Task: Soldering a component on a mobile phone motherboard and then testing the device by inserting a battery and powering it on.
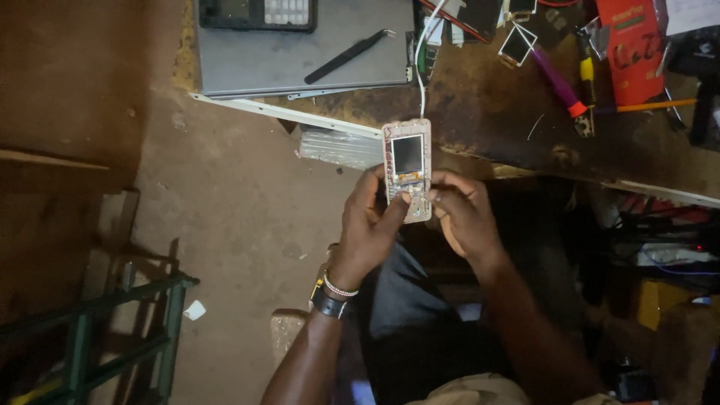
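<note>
Both hands hold a small opened phone board [407, 161] with a dark screen and a bare keypad area, upright over my lap. My left hand [371, 225] grips its lower left side, thumb pressed on the keypad. My right hand [463, 214] grips the lower right edge, fingers curled behind it. A watch and a bead bracelet [334, 292] sit on my left wrist. A white cable [420, 75] runs from the top of the board up to the bench.
A worn wooden bench [510, 127] lies ahead with a grey laptop [300, 60], black tweezers [349, 56], screwdrivers [559, 82], small screens and a red package [634, 52]. A green metal frame [112, 330] stands at lower left on the dirt floor. Cluttered shelves sit at right.
</note>
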